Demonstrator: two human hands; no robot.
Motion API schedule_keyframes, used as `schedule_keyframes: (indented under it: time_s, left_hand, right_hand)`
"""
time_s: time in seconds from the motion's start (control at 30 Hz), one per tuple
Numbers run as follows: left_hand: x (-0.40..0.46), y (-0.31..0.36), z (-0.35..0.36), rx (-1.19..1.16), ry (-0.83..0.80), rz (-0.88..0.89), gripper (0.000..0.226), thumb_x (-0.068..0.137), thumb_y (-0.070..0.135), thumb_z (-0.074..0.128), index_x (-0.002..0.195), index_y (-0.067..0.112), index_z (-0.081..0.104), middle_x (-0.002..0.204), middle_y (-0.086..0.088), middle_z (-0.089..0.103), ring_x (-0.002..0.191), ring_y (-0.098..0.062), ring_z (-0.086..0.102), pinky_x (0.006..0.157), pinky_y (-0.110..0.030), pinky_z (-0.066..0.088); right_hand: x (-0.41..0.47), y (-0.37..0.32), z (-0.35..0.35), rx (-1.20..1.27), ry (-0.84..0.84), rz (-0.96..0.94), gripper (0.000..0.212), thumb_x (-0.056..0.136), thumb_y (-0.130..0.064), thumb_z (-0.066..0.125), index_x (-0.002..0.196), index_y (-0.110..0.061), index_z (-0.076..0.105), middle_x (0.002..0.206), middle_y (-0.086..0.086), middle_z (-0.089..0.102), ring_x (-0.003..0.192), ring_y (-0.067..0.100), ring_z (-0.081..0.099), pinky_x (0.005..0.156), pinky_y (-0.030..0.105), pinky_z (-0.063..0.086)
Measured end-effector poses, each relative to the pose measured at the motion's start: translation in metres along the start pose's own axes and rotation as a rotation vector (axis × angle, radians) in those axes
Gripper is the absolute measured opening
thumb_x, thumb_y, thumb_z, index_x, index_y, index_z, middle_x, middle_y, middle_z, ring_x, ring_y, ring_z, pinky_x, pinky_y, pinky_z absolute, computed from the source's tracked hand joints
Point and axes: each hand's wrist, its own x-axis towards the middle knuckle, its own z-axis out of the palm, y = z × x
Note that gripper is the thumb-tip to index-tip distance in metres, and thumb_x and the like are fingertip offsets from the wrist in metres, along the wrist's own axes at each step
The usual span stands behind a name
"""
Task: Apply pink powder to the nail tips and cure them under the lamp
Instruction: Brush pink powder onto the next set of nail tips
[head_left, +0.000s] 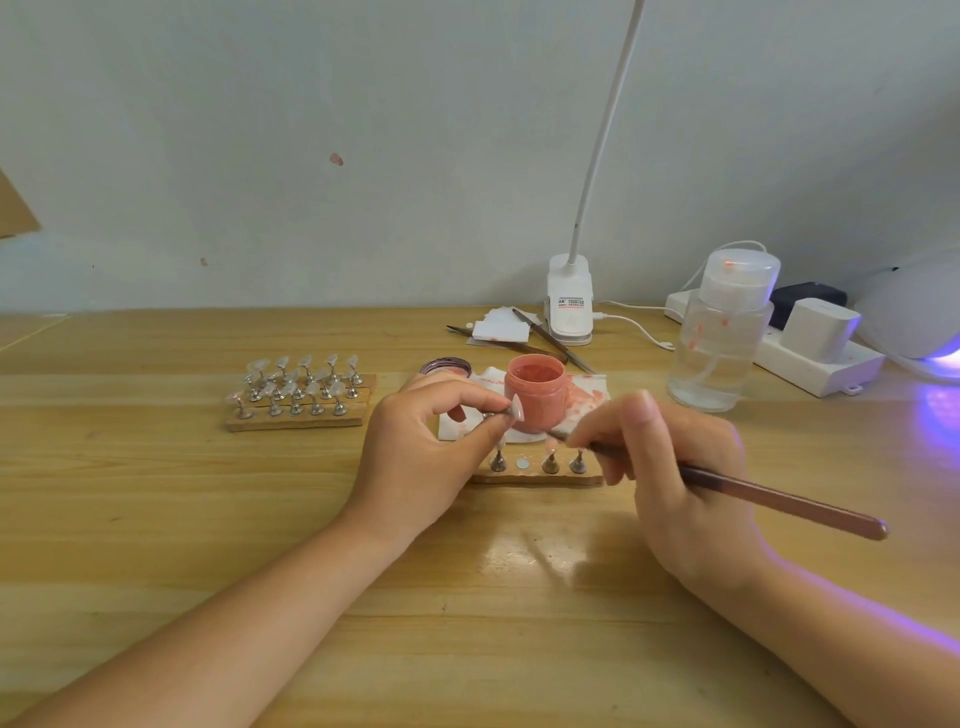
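From my head view, the glossy wooden tabletop (260, 519) carries a round jar (534, 392), open and filled with pink powder, standing on a stained white tissue (587, 395); its lid (445, 367) lies just beside it. My left hand (421, 457) has thumb and forefinger curled, pinching a small metal stand with a pale oval nail tip (518, 406) held close to the jar. My right hand (670, 467) pinches a slim brush (779, 501) between curled fingers. Below, a wooden strip (535, 475) holds cone-shaped metal stands. A wooden block (298, 415) at left bears many clear tips. A clear plastic bottle (719, 332) stands right.
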Motion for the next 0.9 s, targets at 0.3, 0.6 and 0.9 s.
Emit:
schedule_keyframes:
  time_s: [0.3, 0.6, 0.9]
  left_hand:
    - [0.0007, 0.0017, -0.0010, 0.016, -0.001, 0.005, 0.034, 0.070, 0.003, 0.075, 0.070, 0.035, 0.063, 0.067, 0.020, 0.059, 0.072, 0.006, 0.050, 0.070, -0.006, 0.037]
    - [0.0006, 0.0013, -0.0002, 0.009, 0.001, -0.012, 0.034, 0.069, 0.001, 0.075, 0.069, 0.033, 0.063, 0.069, 0.019, 0.059, 0.072, 0.007, 0.050, 0.068, -0.006, 0.037]
    - [0.0004, 0.0002, -0.0004, 0.002, 0.005, -0.022, 0.036, 0.069, -0.001, 0.074, 0.067, 0.033, 0.063, 0.067, 0.019, 0.059, 0.072, 0.006, 0.050, 0.068, -0.005, 0.036]
  right_hand:
    - [0.0026, -0.0001, 0.0019, -0.188, -0.052, -0.036, 0.017, 0.085, -0.024, 0.054, 0.078, -0.013, 0.064, 0.074, -0.012, 0.062, 0.066, 0.004, 0.056, 0.063, 0.018, 0.045]
    - [-0.0009, 0.0042, 0.0025, -0.214, -0.080, -0.062, 0.048, 0.096, -0.037, 0.036, 0.071, -0.010, 0.067, 0.065, 0.000, 0.062, 0.063, 0.009, 0.056, 0.060, 0.024, 0.043]
    - [-0.0008, 0.0059, 0.0040, -0.159, -0.049, -0.058, 0.054, 0.097, -0.039, 0.031, 0.068, -0.009, 0.066, 0.067, -0.013, 0.060, 0.064, 0.000, 0.054, 0.061, 0.017, 0.041]
